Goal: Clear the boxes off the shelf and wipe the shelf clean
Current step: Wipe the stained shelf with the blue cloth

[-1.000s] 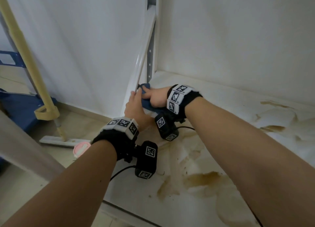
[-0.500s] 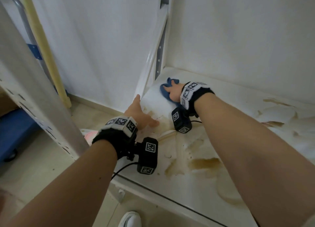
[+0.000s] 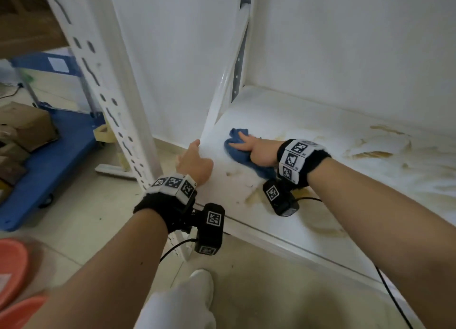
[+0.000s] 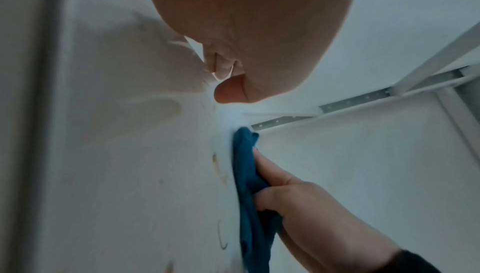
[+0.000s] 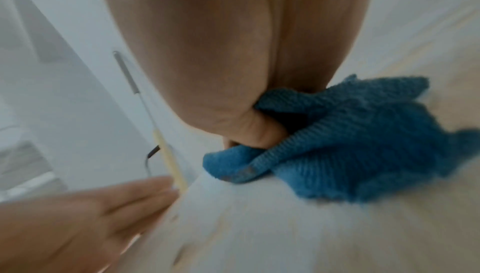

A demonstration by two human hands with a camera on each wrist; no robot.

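Your right hand (image 3: 259, 149) bunches a blue cloth (image 3: 240, 148) against the stained white shelf (image 3: 320, 205), thumb and fingers curled into its folds, near the back left corner. Your left hand (image 3: 195, 162) rests on the shelf's left edge just beside it, fingers straight and holding nothing. Cardboard boxes (image 3: 22, 128) sit on a blue cart (image 3: 49, 170) well to the left.

The head view looks down from above at the shelf (image 3: 308, 170); both wrist views sit close, near its surface — all three share the blue cloth (image 3: 238, 153) at mid-frame.
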